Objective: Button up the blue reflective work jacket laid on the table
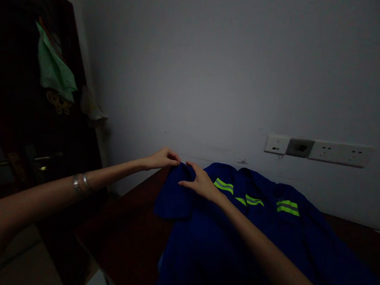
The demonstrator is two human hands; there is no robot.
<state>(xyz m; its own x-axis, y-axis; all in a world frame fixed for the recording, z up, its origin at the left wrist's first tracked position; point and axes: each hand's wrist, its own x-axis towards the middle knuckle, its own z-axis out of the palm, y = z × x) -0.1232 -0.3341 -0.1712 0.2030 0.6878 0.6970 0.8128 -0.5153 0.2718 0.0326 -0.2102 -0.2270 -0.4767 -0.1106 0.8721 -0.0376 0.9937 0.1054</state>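
Note:
A dark blue work jacket (215, 245) with yellow-green and grey reflective strips lies spread over a dark red-brown surface. One part of it, perhaps a sleeve end, is folded over at the left. My left hand (163, 159), with bracelets on its wrist, pinches the far edge of that folded part between thumb and fingers. Close beside it, my right hand (203, 183) grips the same part; its thumb lies across the cloth and its index finger reaches the far edge. The room is dim, and the jacket's lower folds are hard to make out.
Behind the dark red-brown surface (126, 238) rises a pale wall (195, 72). A row of sockets (338, 153) is set in it at the right. On the left stands a dark door (12, 93) with a handle, and a light green cloth (54, 68) hangs there.

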